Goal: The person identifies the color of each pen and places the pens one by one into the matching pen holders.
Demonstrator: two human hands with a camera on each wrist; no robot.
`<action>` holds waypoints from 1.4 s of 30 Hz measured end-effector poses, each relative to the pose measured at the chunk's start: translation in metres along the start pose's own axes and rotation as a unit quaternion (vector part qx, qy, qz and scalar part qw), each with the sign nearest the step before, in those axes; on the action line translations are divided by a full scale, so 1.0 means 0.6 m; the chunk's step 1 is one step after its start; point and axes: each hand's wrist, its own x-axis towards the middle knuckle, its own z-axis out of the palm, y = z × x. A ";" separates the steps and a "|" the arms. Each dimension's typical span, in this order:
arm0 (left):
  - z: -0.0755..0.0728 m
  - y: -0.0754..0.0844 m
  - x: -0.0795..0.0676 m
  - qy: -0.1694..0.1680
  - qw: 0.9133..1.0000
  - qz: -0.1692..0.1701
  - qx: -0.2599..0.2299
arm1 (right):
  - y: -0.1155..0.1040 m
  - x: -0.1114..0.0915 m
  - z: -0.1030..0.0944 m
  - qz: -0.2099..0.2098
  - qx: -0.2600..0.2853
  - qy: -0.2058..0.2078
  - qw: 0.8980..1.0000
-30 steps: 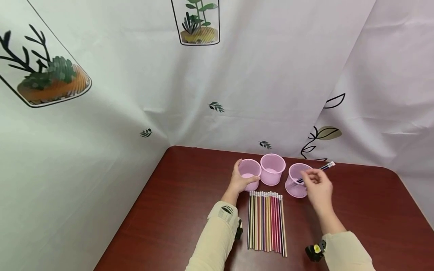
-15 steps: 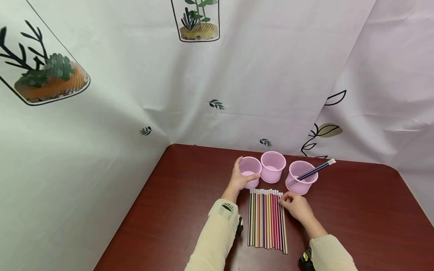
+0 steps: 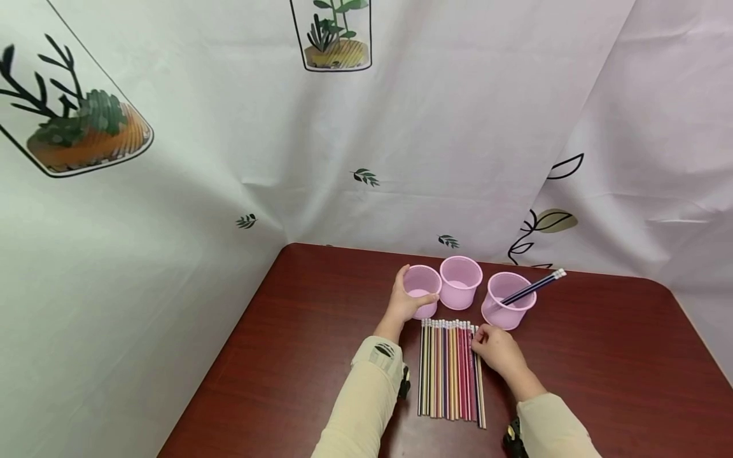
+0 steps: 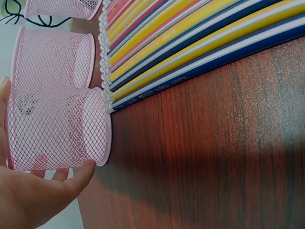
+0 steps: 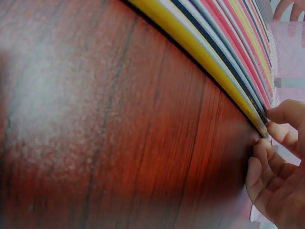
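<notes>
My left hand (image 3: 403, 302) grips the leftmost pink mesh pencil cup (image 4: 59, 129), with the thumb at its rim and the fingers round its side. A row of striped pencils (image 3: 449, 375) lies side by side in front of the cups, eraser ends toward them. At the row's right side, my right hand (image 3: 499, 348) pinches a dark blue pencil (image 5: 228, 67) near its eraser end. The outermost yellow pencil (image 5: 209, 62) lies right beside those fingertips. Two dark blue pencils (image 3: 529, 289) lean in the right pink cup (image 3: 504, 316), eraser ends up.
A middle pink cup (image 3: 459, 296) stands against the left one. The brown wooden table (image 3: 286, 356) has its back edge near a white patterned curtain (image 3: 458, 127). Both cups' bases sit just behind the erasers.
My right hand has left the right cup, where two pencils now lean, and moved down and left to the pencil row. Its fingertips have closed at a pencil. My left hand stays put.
</notes>
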 end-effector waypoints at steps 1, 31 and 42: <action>0.000 0.000 0.000 0.000 1.000 0.000 0.001 | -0.001 0.000 0.001 0.002 -0.007 0.001 1.000; 0.001 -0.006 -0.001 0.002 1.000 0.012 0.006 | -0.022 0.005 -0.003 0.098 -0.030 -0.044 0.994; 0.001 -0.005 0.003 -0.001 1.000 0.000 0.015 | -0.009 0.010 -0.010 0.083 0.069 -0.012 0.994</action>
